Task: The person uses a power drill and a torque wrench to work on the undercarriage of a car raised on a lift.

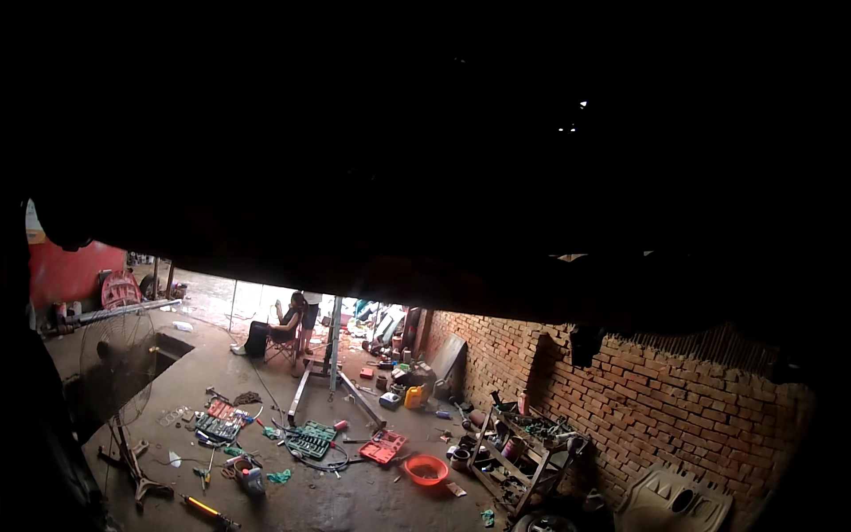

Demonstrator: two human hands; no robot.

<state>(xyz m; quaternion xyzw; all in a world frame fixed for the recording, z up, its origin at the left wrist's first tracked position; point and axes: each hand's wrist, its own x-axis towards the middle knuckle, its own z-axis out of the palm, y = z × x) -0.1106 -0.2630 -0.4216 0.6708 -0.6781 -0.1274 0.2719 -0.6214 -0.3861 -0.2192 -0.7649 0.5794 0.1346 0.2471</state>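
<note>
Neither of my hands shows; a dark mass (355,213) fills the upper part of the view, too black to make out. Below it, an open green socket set case (312,440) lies on the floor. To its left sits a tray of hand tools (222,420), and to its right a red tool case (383,447). An orange basin (426,481) stands beside the red case. Further back are the splayed metal legs of a floor hoist (300,396) with an upright post (335,346).
At left a pedestal fan (118,368) stands by a dark floor pit (173,350). A cluttered wooden rack (523,452) is near the brick wall (656,390). A seated person (285,321) is at the back, with another standing behind. A yellow jug (413,397) stands mid-right.
</note>
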